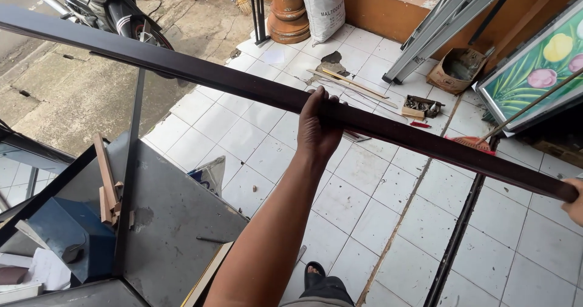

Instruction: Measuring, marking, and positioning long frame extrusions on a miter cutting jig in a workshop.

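Left hand (317, 128) grips a long dark strip (200, 76) mid-length, steadying it level above the worktop (176, 210). Right hand (574, 202) clasps its near end.

A floor of white square tiles (370, 204), chipped and stained in places, is seen in daylight. Beside it, a cracked concrete pavement (67, 94) is laid, with a parked motorcycle (103, 3) at its far edge. Beyond the tiles, an orange low wall (376, 12) is met by a turned brown pillar (287, 9) and a white sack (323, 3).
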